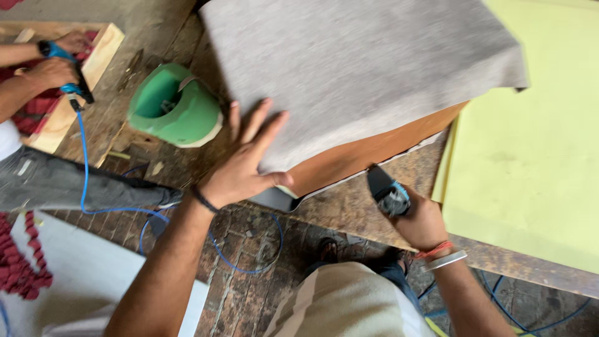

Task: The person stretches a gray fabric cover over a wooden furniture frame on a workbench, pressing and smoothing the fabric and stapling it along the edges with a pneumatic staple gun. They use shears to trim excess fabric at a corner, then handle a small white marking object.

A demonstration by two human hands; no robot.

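Observation:
A cushion panel covered in grey fabric (355, 62) lies on the worn wooden workbench (355, 206), with an orange-brown side (374, 146) showing under the fabric. My left hand (246, 159) lies flat with fingers spread on the fabric's near left corner. My right hand (421, 218) grips a black and blue pneumatic stapler (385, 190), its nose pointed at the panel's lower edge.
A green plastic tub (175, 106) lies tipped on the bench left of my hand. A yellow foam sheet (530, 143) covers the right side. At far left another person's hands (53, 62) hold a blue tool on a wooden frame (81, 81). A blue air hose (84, 168) runs over the brick floor.

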